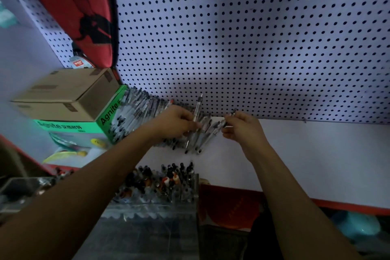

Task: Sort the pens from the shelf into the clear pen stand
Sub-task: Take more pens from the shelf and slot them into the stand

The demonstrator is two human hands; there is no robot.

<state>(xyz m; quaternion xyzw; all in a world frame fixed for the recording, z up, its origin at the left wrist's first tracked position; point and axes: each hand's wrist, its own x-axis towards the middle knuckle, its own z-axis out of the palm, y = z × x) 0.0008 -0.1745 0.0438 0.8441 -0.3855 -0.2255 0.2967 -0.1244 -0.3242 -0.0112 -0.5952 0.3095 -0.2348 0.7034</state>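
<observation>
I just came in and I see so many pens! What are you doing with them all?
A person is sorting pens. A big pile of pens lies on the white shelf against the pegboard. The left hand holds one clear pen upright over the pile, and the right hand pinches another pen. Below the shelf, the clear pen stand already holds many pens.

Head view: both forearms bare from the lower frame edge to the wrists; no sleeve edge reaches into view. Left hand (175, 120) and right hand (242, 125) bare. Fingernails too blurred to assess. Rest of the body out of frame.
</observation>
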